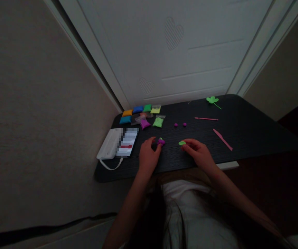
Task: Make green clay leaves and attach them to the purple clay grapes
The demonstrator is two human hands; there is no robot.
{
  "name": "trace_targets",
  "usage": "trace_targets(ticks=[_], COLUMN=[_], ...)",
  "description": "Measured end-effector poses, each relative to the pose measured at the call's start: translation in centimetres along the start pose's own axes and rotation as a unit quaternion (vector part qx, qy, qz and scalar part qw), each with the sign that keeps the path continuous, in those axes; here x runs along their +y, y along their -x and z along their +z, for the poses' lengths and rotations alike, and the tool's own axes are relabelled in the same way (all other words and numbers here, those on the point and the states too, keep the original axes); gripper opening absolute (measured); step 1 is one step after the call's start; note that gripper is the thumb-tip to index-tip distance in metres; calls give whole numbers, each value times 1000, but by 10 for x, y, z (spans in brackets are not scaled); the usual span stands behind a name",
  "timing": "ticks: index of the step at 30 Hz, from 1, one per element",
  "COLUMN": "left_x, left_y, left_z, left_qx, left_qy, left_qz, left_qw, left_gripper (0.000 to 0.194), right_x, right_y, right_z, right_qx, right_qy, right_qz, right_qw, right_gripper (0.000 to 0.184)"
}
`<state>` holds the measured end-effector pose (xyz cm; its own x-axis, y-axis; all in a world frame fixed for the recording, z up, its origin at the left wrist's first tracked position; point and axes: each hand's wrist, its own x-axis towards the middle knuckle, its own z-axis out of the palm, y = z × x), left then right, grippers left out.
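My left hand (149,154) rests at the front of the dark table, fingers curled, its thumb against a small cluster of purple clay balls (160,142). A bit of light green clay (160,139) shows on top of that cluster. Pinched between the thumb and fingers of my right hand (197,150) is a flat, oval light green clay piece (182,143), held just right of the cluster. Beyond my hands, two loose purple clay balls (184,124) lie side by side on the table.
Clay packets in several colours, including a light green packet (158,121) and a purple packet (145,123), lie at the back left. A phone (130,140) and white power bank (110,145) sit left. Pink tools (223,139) and a green clay clover (212,100) lie right.
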<state>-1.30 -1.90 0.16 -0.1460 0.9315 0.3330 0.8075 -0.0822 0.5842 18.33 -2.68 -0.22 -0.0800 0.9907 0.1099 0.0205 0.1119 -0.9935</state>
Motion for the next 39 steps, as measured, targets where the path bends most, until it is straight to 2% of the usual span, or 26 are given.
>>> trace_targets(ticks=[3, 6, 8, 10, 16, 20, 24, 27, 33, 39], left_x=[10, 28, 41, 51, 66, 70, 76, 80, 88, 90], left_y=[5, 13, 20, 26, 39, 44, 48, 50, 56, 60], left_z=[-10, -23, -32, -41, -58, -63, -68, -74, -88, -94], left_qx=[-12, -91, -141, -153, -101, -23, 57, 97, 133, 138], left_qy=[56, 167, 228, 242, 224, 172, 126, 111, 97, 88], left_qz=[-14, -16, 6, 26, 99, 168, 254, 290, 332, 349], left_qw=[998, 982, 963, 958, 964, 970, 957, 946, 929, 923], left_gripper=[28, 26, 24, 21, 10, 10, 17, 23, 28, 30], right_x=[-2, -15, -28, -40, -55, -58, -65, -74, -87, -88], right_y=[3, 12, 19, 26, 37, 41, 47, 52, 60, 63], right_z=[2, 4, 5, 6, 9, 11, 10, 10, 8, 7], right_qx=[10, 14, 2, -16, -18, -15, -11, -26, -53, -47], right_qy=[21, 77, 116, 135, 142, 134, 140, 137, 112, 69], right_qz=[-20, -73, -114, -142, -174, -200, -250, -291, -339, -359], right_qw=[1000, 994, 987, 981, 974, 970, 958, 947, 933, 930], right_gripper=[26, 21, 19, 18, 15, 14, 21, 30, 48, 52])
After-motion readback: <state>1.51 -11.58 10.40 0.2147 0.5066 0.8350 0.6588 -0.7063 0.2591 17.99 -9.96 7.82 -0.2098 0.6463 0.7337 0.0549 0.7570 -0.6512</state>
